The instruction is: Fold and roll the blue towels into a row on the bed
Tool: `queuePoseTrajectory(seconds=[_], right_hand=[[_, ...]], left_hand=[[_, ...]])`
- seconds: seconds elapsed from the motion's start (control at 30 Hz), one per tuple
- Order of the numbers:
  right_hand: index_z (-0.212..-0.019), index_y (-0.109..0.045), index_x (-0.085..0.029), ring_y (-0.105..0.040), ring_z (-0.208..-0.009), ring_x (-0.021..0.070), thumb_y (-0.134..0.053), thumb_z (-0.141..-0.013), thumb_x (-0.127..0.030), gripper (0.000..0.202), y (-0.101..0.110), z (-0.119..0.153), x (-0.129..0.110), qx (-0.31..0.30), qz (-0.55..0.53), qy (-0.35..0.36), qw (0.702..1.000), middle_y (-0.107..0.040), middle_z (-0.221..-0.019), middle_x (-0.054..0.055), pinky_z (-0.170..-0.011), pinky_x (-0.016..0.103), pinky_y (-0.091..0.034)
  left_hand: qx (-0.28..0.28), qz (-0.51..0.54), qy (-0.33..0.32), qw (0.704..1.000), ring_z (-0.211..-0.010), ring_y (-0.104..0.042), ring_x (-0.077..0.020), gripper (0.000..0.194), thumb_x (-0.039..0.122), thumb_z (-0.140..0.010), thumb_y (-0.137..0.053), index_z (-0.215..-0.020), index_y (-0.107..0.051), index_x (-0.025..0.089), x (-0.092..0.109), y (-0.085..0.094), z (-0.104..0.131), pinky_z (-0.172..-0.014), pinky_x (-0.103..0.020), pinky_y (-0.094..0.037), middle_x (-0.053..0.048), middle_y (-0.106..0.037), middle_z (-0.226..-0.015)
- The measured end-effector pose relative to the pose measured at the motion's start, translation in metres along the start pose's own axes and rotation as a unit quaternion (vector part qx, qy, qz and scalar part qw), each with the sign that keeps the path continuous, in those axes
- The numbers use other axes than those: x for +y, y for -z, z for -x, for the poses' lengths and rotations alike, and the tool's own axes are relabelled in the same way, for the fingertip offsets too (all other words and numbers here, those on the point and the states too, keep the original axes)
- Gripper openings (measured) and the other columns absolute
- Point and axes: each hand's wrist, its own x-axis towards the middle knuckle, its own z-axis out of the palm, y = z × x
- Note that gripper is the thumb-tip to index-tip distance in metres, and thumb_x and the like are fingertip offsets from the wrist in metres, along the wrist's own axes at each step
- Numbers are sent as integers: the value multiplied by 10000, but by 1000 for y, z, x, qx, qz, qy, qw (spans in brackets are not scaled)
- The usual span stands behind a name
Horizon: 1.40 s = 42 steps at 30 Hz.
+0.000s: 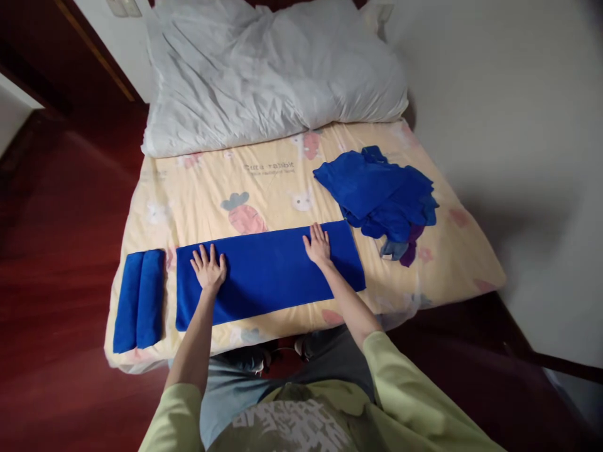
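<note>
Left hand (pixel 208 270) and right hand (pixel 319 248), fingers spread, flatten the blue towel (pixel 268 270) near the bed's (pixel 277 188) front edge; best smoothed outward.

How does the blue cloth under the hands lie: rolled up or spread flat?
Spread flat: the blue cloth forms a smooth rectangle, left hand and right hand on it. Whether it is doubled, I cannot tell.

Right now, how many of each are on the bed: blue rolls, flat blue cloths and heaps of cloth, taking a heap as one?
Blue rolls: 2
Flat blue cloth: 1
Heap of mostly blue cloths: 1 (pieces overlap too much to count)
Total: 4
</note>
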Motion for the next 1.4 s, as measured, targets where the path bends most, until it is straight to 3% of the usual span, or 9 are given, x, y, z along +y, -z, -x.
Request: queuePoseTrajectory(seconds=[0.17, 0.33, 0.43, 0.5, 0.67, 0.8, 0.93, 1.2, 1.4], right_hand=[[-1584, -281, 29, -160, -1584, 284, -301, -1025, -432, 724, 24, -12, 65, 20, 15, -82, 996, -209, -1687, 203, -1285, 491, -98], [-1572, -278, 68, -154, -1583, 315, -364, -1010, -409, 742, 41, -21, 77, -12, 19, -92, 996, -196, -1681, 231, -1284, 493, -122], [-1564, -282, 88, -126, -1585, 344, -352, -1019, -374, 718, 40, -14, 50, -4, 30, -84, 996, -191, -1678, 244, -1280, 532, -93], [-1569, -295, 69, -110, -1589, 334, -319, -1038, -373, 691, 29, 6, 17, 10, 30, -28, 999, -191, -1682, 230, -1281, 543, -71], [-1597, -320, -37, -106, -1599, 267, -318, -1063, -402, 646, -21, 95, -78, -35, 14, 145, 989, -235, -1687, 150, -1299, 498, -70], [-1621, -284, -96, -134, -1596, 220, -327, -1072, -421, 639, -41, 132, -105, -38, 17, 147, 988, -220, -1696, 110, -1305, 462, -97], [-1618, -307, -129, -164, -1590, 212, -312, -1077, -458, 633, -25, 127, -71, -21, 21, 119, 992, -225, -1697, 88, -1304, 443, -113], [-1593, -343, -65, -210, -1578, 252, -264, -1078, -459, 654, 21, 140, 38, 45, 54, -8, 997, -280, -1673, 150, -1291, 482, -121], [-1592, -338, -47, -220, -1574, 248, -225, -1070, -469, 681, 44, 161, 90, 54, 87, -43, 994, -280, -1674, 148, -1291, 465, -117]], left_hand=[[14, 6, 64, 998, -1583, -56, -411, 703, 501, -1004, -389, -1588, -380, 110, -18, 8, -12, -1253, -665, -56, -205, -174, -1698], [8, 2, 83, 997, -1580, -29, -427, 717, 499, -985, -441, -1578, -393, 100, -34, 18, -24, -1248, -676, -44, -215, -165, -1697], [7, 7, 83, 997, -1577, -19, -435, 706, 465, -989, -445, -1566, -398, 60, -27, 27, -14, -1243, -686, -44, -233, -164, -1692], [11, 14, 33, 999, -1585, -12, -403, 683, 440, -1005, -419, -1570, -387, 58, -7, 27, 7, -1256, -661, -56, -222, -152, -1697], [-48, 47, -147, 987, -1596, -86, -312, 623, 397, -1033, -379, -1582, -384, 102, 69, -4, 89, -1290, -554, -130, -159, -200, -1696], [-63, 45, -176, 981, -1590, -144, -302, 611, 388, -1042, -367, -1582, -385, 102, 98, -22, 133, -1292, -538, -133, -158, -237, -1685], [-47, 20, -151, 987, -1591, -140, -305, 602, 410, -1047, -373, -1585, -395, 141, 82, -14, 134, -1292, -536, -116, -132, -204, -1700], [4, -37, -25, 999, -1589, -125, -334, 638, 447, -1050, -353, -1606, -345, 134, 7, 20, 139, -1278, -562, -115, -156, -200, -1702], [32, -48, 50, 997, -1579, -153, -358, 660, 456, -1043, -335, -1597, -352, 97, -34, 35, 151, -1272, -573, -135, -191, -238, -1685]])
